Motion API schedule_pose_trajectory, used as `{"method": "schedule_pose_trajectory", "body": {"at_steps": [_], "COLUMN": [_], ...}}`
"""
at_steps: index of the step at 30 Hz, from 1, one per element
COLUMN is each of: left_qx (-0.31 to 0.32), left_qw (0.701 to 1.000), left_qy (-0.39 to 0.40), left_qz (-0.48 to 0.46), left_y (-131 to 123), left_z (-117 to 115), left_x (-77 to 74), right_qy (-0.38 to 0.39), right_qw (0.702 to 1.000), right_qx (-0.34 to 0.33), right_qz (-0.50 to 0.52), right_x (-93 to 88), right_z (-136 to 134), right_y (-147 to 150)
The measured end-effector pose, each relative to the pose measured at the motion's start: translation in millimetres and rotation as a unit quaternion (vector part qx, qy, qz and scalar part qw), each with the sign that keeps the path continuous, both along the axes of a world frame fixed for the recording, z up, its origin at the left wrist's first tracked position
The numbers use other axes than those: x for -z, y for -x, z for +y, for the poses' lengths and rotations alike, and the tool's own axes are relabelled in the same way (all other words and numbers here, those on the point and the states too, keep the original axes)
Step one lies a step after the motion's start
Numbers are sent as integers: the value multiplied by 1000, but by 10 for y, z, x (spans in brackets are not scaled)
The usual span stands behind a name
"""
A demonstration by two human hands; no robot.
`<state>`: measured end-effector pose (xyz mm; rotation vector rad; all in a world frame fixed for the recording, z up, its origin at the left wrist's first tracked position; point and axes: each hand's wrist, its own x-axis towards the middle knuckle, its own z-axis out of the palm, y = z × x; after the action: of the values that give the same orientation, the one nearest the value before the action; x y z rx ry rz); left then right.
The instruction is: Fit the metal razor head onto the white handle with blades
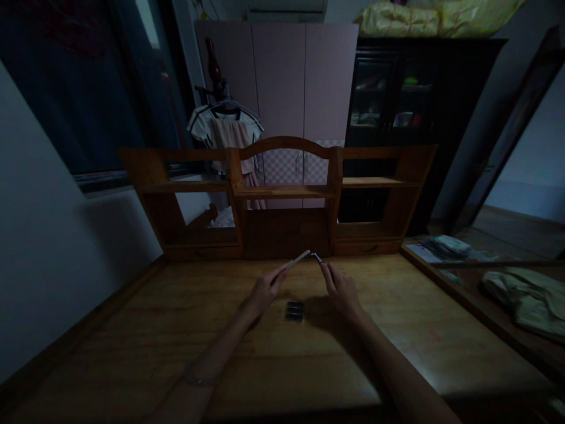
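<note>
My left hand (263, 290) is closed around a slim pale stick-like handle (298, 259) that points up and right. My right hand (341, 288) pinches a small dark metal piece (316, 257) at the handle's far tip. Both hands hover just above a wooden desk (247, 353), near its back. A small dark boxy object (294, 311) lies on the desk between my wrists, touched by neither hand. The light is dim, so fine detail of the held parts is unclear.
A wooden shelf unit (282, 194) stands along the desk's back edge. Behind it are a pink wardrobe (304, 88), hanging clothes (227, 132) and a dark cabinet (397, 112). Papers and cloth (516, 288) lie on a surface at the right.
</note>
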<state>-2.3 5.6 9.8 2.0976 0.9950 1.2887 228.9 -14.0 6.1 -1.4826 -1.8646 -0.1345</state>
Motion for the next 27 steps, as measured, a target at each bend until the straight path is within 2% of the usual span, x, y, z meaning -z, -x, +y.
{"method": "schedule_pose_trajectory", "body": {"at_steps": [6, 15, 27], "left_qx": [-10, -30, -25], "left_qw": [1000, 999, 999], "left_qy": [-8, -11, -33], "left_qz": [6, 18, 20], "left_y": [-21, 19, 4], "left_z": [-34, 36, 35], "left_x": [-29, 38, 42], "right_qy": [25, 22, 20], "right_qw": [999, 999, 999], "right_qx": [16, 26, 14], "right_qz": [-43, -31, -36], "right_x": [2, 20, 58], "right_z": [6, 16, 29], "right_y": [3, -12, -18]}}
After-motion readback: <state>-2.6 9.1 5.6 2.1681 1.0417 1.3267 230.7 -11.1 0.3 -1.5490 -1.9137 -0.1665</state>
